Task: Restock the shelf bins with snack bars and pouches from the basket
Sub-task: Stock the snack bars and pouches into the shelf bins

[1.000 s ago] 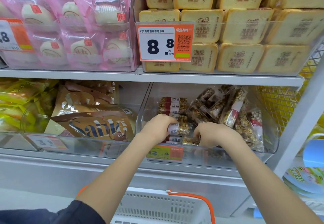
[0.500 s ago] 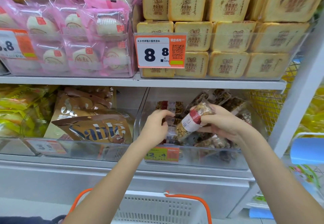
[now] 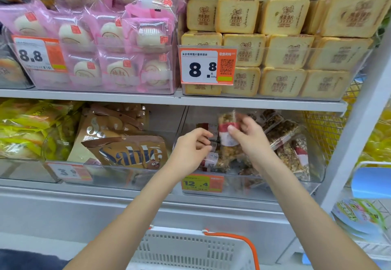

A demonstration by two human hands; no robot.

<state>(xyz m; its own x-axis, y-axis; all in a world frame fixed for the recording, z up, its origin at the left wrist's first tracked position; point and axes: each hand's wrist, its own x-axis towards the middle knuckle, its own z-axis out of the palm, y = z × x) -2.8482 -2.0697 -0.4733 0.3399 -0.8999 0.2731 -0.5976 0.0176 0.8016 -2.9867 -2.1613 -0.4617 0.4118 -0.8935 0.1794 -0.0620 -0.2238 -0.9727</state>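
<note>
My right hand [image 3: 249,140] grips a clear-wrapped nut bar [image 3: 227,134] with a red and white label, held upright over the clear shelf bin [image 3: 315,164]. My left hand [image 3: 190,149] is inside the same bin on the left, its fingers curled onto the stacked bars [image 3: 210,157] there. More nut bars [image 3: 285,134] lie heaped in the bin's right half. A white basket [image 3: 190,248] with an orange handle sits below my arms at the frame's bottom.
Left of this bin stands another with brown Sable pouches [image 3: 127,153], then yellow packs [image 3: 21,130]. The upper shelf [image 3: 169,98] holds pink bun packs [image 3: 110,43] and toast slabs [image 3: 281,52]. A white upright post [image 3: 355,138] borders the right.
My right hand lifted one nut bar out of the heap and raised it upright. My left hand stayed on the stacked bars at the bin's left.
</note>
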